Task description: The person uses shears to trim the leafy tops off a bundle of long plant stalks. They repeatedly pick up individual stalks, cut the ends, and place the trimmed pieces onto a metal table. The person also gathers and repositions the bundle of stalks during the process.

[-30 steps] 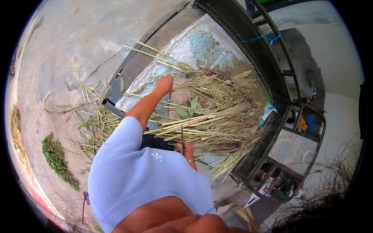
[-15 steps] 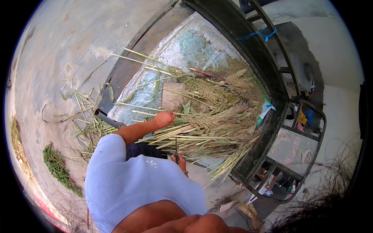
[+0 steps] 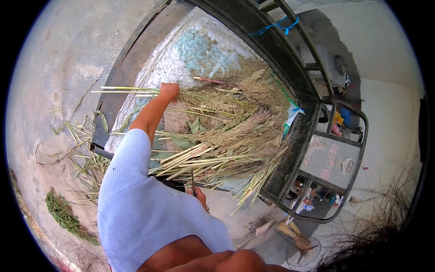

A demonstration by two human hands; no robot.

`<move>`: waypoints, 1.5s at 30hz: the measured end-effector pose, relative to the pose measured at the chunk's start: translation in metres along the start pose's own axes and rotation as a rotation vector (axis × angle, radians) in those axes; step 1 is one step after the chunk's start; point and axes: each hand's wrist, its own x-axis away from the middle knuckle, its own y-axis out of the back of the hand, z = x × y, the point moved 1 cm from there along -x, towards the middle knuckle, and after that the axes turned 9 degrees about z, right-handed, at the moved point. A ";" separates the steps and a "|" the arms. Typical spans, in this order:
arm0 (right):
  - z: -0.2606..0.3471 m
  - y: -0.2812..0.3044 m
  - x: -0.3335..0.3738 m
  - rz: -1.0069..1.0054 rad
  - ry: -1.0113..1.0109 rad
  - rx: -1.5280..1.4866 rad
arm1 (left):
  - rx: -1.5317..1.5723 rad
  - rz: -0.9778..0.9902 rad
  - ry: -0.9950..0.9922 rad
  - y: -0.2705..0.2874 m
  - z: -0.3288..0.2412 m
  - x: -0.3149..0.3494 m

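Note:
My left hand [image 3: 169,92] is closed around a few pale cut stalks [image 3: 127,90] whose bare ends stick out to the left. Their bushy seed heads [image 3: 204,97] point right, over the pile. Nearer my body, my right hand [image 3: 198,196] grips the dark handle of what looks like a knife [image 3: 193,179], its thin blade pointing up, just below a thick bundle of stalks [image 3: 190,159]. Brownish seed heads [image 3: 258,120] fill the right part of a dark metal cart bed, lying partly on a white and pale-blue sheet [image 3: 158,59].
Dark metal sides [image 3: 253,36] and a frame with rails [image 3: 312,68] border the bed. Loose stalk scraps [image 3: 86,158] litter the concrete floor on the left, near a green plant heap [image 3: 68,213]. A broom-like bundle [image 3: 294,235] lies at lower right.
My left hand has moved farther out over the bed and closed on stalks, whose ends have shifted left. My right hand stays low with the knife. The whole view has shifted slightly.

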 end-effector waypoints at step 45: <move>-0.047 0.007 0.008 -0.137 0.017 0.019 | 0.013 -0.200 -0.197 0.031 -0.190 -0.071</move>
